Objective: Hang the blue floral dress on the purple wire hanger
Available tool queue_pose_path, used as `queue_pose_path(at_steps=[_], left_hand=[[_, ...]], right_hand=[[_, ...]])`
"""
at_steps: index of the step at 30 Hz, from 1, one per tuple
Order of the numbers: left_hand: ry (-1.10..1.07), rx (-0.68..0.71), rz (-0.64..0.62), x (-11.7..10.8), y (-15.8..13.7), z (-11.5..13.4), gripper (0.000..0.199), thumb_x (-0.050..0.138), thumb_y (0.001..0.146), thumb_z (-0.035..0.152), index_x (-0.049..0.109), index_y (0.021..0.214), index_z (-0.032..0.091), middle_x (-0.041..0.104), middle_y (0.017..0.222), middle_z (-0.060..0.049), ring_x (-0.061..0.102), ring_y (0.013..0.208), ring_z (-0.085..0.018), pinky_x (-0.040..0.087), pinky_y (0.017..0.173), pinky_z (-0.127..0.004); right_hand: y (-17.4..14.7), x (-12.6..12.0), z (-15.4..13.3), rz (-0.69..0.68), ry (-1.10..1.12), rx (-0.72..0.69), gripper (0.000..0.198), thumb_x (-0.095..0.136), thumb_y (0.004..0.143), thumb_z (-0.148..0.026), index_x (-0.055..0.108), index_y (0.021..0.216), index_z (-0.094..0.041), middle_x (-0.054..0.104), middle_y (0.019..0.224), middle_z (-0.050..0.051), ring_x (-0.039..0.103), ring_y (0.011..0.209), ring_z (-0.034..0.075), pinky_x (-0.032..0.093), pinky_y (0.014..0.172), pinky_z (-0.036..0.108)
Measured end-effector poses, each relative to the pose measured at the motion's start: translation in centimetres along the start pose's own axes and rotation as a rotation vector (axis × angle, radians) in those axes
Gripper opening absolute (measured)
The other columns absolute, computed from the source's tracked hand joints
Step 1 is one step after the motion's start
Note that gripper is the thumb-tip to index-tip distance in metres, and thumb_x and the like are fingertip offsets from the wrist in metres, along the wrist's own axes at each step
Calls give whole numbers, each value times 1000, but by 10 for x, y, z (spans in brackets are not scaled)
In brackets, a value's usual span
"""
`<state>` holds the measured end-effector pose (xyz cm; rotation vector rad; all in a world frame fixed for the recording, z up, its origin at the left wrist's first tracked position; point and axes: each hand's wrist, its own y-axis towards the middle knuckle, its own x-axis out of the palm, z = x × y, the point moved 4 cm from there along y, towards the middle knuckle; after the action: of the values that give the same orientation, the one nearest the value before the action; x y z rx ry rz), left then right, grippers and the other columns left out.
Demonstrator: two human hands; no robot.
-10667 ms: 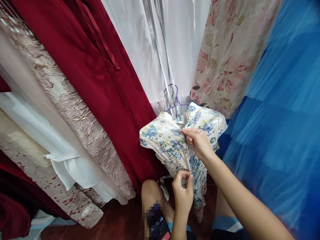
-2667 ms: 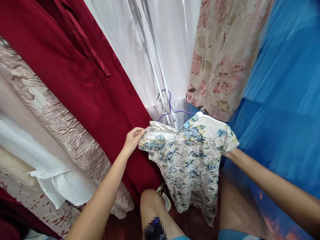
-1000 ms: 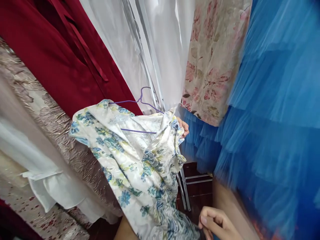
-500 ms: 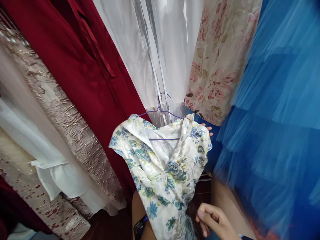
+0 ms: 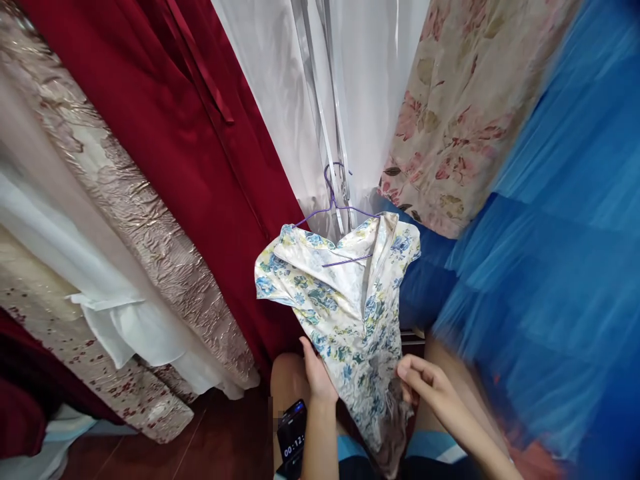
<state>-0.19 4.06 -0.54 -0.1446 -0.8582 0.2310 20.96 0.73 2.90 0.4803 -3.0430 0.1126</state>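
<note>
Fingers (image 5: pixel 407 373) hold floral dress (image 5: pixel 350 307) hanging lengthwise downward.

Hung close on every side: a deep red satin gown with a narrow ribbon (image 5: pixel 165 127), a crinkled champagne-gold brocade dress (image 5: pixel 130 213) beside it, and a plain white cotton garment (image 5: pixel 125 320) lower at the left. A cream fabric sprinkled with small red flowers (image 5: pixel 125 393) near the lower left corner. Behind, sheer white curtain cloth (image 5: pixel 370 87) with shiny silver strips. At the right, a beige cloth printed with pink roses (image 5: pixel 465 113) and layered bright blue tulle (image 5: pixel 560 253). Below, dark reddish-brown wooden floor (image 5: pixel 220 440). Soft, even light.
</note>
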Motion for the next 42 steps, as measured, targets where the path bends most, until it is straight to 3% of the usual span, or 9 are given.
queue_pose_path(at_steps=[4, 7, 15, 21, 25, 29, 31, 35, 42], left_hand=[[92, -31, 23, -4, 2, 3, 68, 82, 66, 51, 63, 124, 19, 67, 123, -13, 58, 122, -34, 44, 105, -46], [219, -4, 58, -1, -6, 8, 64, 83, 68, 23, 60, 128, 20, 70, 117, -11, 64, 114, -29, 46, 103, -43], [298, 19, 88, 7, -18, 23, 47, 74, 61, 20, 71, 107, 14, 75, 99, -9, 68, 100, -31, 52, 91, -42], [329, 70, 176, 5, -19, 40, 31, 75, 60, 20, 72, 91, 14, 74, 89, -7, 69, 95, -28, 53, 87, -38], [354, 299, 306, -4, -9, 44, 26, 70, 70, 23, 70, 95, 18, 71, 98, -5, 65, 105, -24, 49, 92, -32], [458, 892, 493, 1, -24, 52, 34, 68, 78, 24, 63, 111, 22, 61, 121, -5, 54, 119, -22, 43, 100, -31], [599, 997, 352, 18, -33, 49, 32, 68, 80, 25, 61, 111, 21, 61, 117, -7, 56, 113, -22, 44, 97, -33], [872, 696, -135, 57, -40, 19, 31, 66, 85, 26, 59, 114, 18, 63, 108, -10, 62, 102, -23, 48, 91, -35], [976, 717, -59, 64, -38, -12, 13, 61, 89, 25, 61, 99, 18, 65, 91, -5, 63, 85, -19, 49, 80, -29]], right_hand=[[30, 17, -13, 39, -21, -39, 33, 58, 90, -51, 54, 102, -21, 49, 62, -5, 45, 57, 14, 34, 55, 26], [49, 28, -22, 80, -126, -87, 34, 58, 89, -54, 52, 91, -21, 47, 64, -5, 45, 58, 14, 34, 56, 26], [61, 44, -43, 154, -235, -226, 37, 56, 90, -50, 46, 70, -22, 41, 56, -5, 38, 54, 13, 28, 53, 25], [50, 43, -42, 132, -69, -207, 39, 61, 88, -48, 43, 67, -21, 33, 55, -8, 30, 51, 10, 22, 51, 25], [44, 41, -42, 156, -19, -193, 43, 67, 84, -49, 41, 64, -22, 31, 53, -8, 26, 49, 9, 19, 49, 25], [42, 44, -42, 149, -3, -186, 42, 65, 85, -50, 42, 64, -21, 32, 53, -8, 26, 49, 9, 18, 48, 25], [42, 45, -41, 142, 18, -184, 42, 66, 85, -49, 42, 65, -21, 32, 52, -8, 26, 48, 9, 18, 48, 25], [44, 47, -38, 160, 119, -182, 41, 69, 81, -51, 45, 65, -22, 33, 50, -9, 25, 46, 8, 19, 47, 24], [40, 50, -35, 156, 169, -145, 43, 70, 79, -52, 46, 62, -21, 36, 48, -8, 27, 44, 8, 19, 46, 24]])
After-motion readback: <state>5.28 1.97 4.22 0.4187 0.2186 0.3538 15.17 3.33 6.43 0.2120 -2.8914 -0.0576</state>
